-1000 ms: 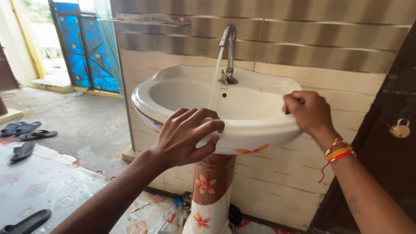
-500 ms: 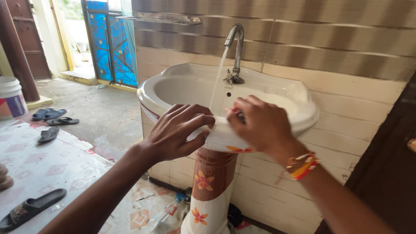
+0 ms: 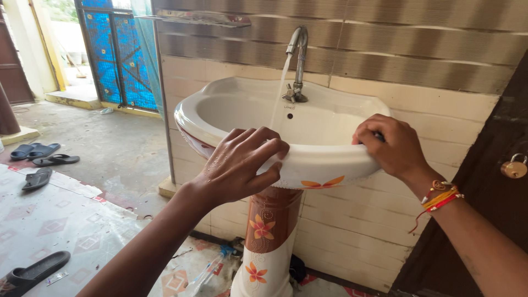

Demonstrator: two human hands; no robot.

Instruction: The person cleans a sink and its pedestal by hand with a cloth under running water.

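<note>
White pedestal basin (image 3: 324,159) on the tiled wall, tap (image 3: 298,44) running: we grip its front rim with our left hand (image 3: 242,165) and hold a small dark thing, apparently a scrubber, clamped in our right hand (image 3: 393,146) against the right rim.

The right hand (image 3: 391,145) closes over a small dark object at the three o'clock rim of the washbasin (image 3: 308,157); only a sliver shows between the fingers, too little to identify. The left hand (image 3: 239,165) covers the front rim at seven o'clock, its palm side unseen. The basin's drain lies below the near rim, out of sight. The pedestal (image 3: 269,242) runs off the bottom edge. Both forearms are cut by the lower edge.
</note>
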